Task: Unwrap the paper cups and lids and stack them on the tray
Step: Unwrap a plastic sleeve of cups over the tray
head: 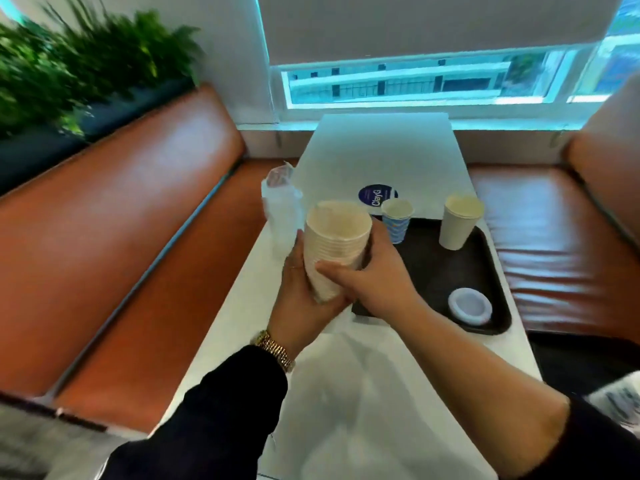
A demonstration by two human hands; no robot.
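Both forearms reach in from the bottom edge, and between them the person holds a nested stack of plain paper cups in the air, over the table's left part just beside the near-left corner of the tray. The left hand cradles the stack's base with its fingers curled round it; the right hand wraps the side, thumb across the front. No wrapping is visible on this stack, so it seems to be unwrapped and ready to be set down.

On the tray stand a blue-patterned cup stack at the far-left corner and a plain cup stack at the far side. A white lid lies near the front edge. Left of the held cups, a clear plastic sleeve stands on the white table, apparently with lids still inside, though blur makes that uncertain. By this reckoning, the cups are largely done and the lids remain.
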